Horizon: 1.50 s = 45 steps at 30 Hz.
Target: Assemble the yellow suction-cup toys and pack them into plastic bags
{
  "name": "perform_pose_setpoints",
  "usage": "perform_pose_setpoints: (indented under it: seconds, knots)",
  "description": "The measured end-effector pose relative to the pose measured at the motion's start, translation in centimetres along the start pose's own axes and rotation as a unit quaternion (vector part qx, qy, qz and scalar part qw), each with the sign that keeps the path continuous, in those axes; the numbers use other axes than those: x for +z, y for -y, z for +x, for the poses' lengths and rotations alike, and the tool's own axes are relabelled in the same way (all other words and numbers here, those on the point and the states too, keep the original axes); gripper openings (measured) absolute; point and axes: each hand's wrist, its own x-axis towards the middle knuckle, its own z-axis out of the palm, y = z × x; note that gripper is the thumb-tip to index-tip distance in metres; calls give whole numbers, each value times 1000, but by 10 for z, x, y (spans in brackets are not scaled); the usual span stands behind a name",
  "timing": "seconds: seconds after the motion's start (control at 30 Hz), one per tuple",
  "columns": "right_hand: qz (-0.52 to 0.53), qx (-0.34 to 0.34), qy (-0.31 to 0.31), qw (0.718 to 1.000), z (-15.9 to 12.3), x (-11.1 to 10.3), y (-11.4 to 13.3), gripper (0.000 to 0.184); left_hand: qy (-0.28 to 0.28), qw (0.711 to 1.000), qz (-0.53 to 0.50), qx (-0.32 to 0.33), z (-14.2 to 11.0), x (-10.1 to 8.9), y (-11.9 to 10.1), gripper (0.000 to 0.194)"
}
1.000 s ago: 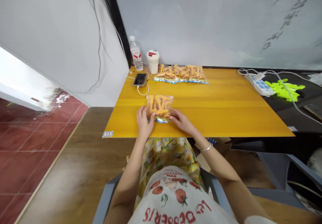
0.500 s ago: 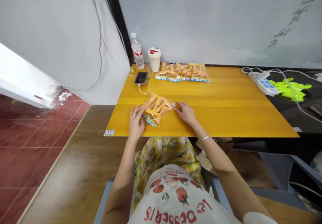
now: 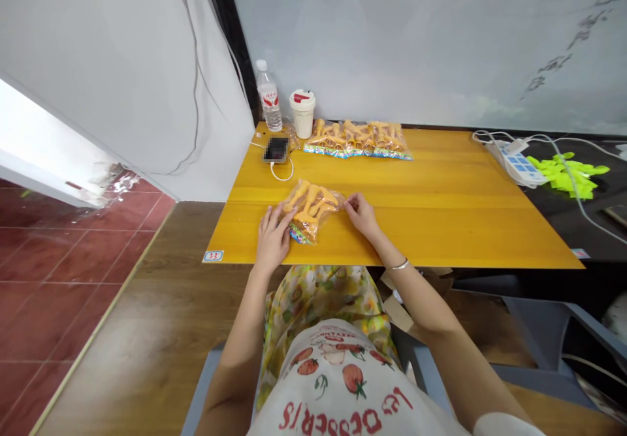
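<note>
One nearest bag (image 3: 316,209), diagonal, label (image 3: 298,234) near-left

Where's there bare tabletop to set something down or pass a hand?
Biggest patch: the tabletop between the right hand and the power strip. A narrower lane runs between the front bag and the back row of bags. Crowded: back left, with water bottle, lidded cup, phone.
</note>
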Motion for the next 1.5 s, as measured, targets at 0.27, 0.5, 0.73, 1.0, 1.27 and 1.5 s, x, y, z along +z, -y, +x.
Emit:
perform_pose_setpoints:
  seconds: [0.27,0.5,0.73,1.0,1.27,1.5]
  knots:
    - [-30,7,41,999,3,2,-9,27,23,999,33,-1,-1,-1,-2,57]
    - [-210,-58,-3,976,6,-26,0,26,19,998,41,-35,2,-3,-13,54]
    - [-264,-62,-15,962,3,-42,-6,37,57,998,-18,-10,5,-1,-2,51]
    - [-150,-6,22,988,14,-26,-1,29,115,986,-106,53,35,8,4,45]
    - [148,85,-76,982,12,-29,6,47,113,972,-187,83,49,20,16,40]
    - [431,232,59,870,24,-30,9,32,2,979,-199,41,47,22,24,54]
